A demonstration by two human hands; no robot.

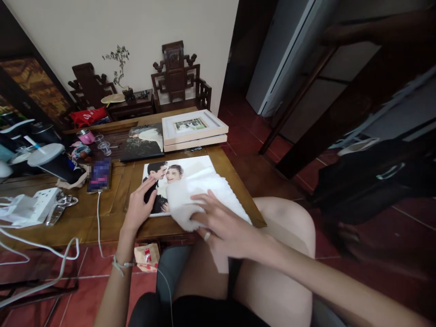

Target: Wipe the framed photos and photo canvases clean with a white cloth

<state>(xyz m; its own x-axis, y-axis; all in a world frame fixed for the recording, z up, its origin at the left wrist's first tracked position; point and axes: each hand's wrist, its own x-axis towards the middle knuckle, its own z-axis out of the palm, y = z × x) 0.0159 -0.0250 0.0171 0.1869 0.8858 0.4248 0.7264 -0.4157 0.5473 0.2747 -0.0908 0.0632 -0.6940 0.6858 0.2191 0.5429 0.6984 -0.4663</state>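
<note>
Both your hands are at the near edge of the table. Your right hand grasps a white cloth, fingers curled into its bunched part while the rest spreads out to the right. A ring shows on one finger of that hand. Your left hand grips nothing; its fingers lie outstretched on the left side of the photo. This photo, of two people, lies flat on the table right before you, its right part under the cloth. A band circles your left wrist.

Just beyond, you have a dark print lying flat, and beside it on the right two stacked frames, the upper one holding a small picture. To the left of your left hand lies a phone with a white cable at its near end; farther left is a power strip, and behind it a lidded cup with a straw. Past the table, a potted plant stands between two dark chairs.
</note>
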